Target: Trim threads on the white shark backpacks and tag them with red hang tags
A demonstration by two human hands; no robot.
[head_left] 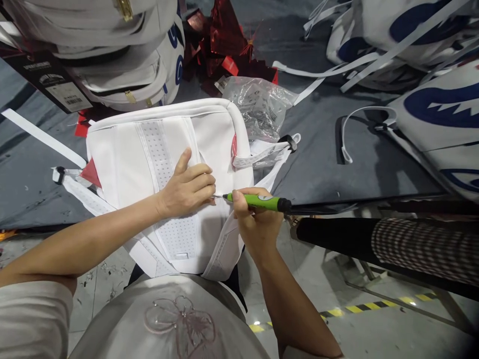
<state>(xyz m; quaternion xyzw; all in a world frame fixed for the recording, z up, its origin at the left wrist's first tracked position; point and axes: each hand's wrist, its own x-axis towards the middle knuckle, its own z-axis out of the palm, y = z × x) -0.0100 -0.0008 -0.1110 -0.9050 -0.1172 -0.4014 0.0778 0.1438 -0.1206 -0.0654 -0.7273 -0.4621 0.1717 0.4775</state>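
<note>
A white backpack (123,159) lies with its back panel up, its lower end against my body and its straps spread to both sides. My left hand (187,187) presses on the panel, thumb apart and fingers bent together against the fabric; their tips are partly hidden. In my right hand (258,219) is a green marker pen (258,201) with dark ends, gripped between thumb and fingers. Its dark tip points left, close to my left fingertips. A thin, light line shows between tip and fingers, too small to make out.
Several grey-white backpacks (123,75) are stacked at the back left, with a black tag (48,80) hanging. Red foil scraps (224,35) and a clear plastic bag (258,102) lie behind. More backpacks (441,119) stand right, near a person's checked sleeve (419,247).
</note>
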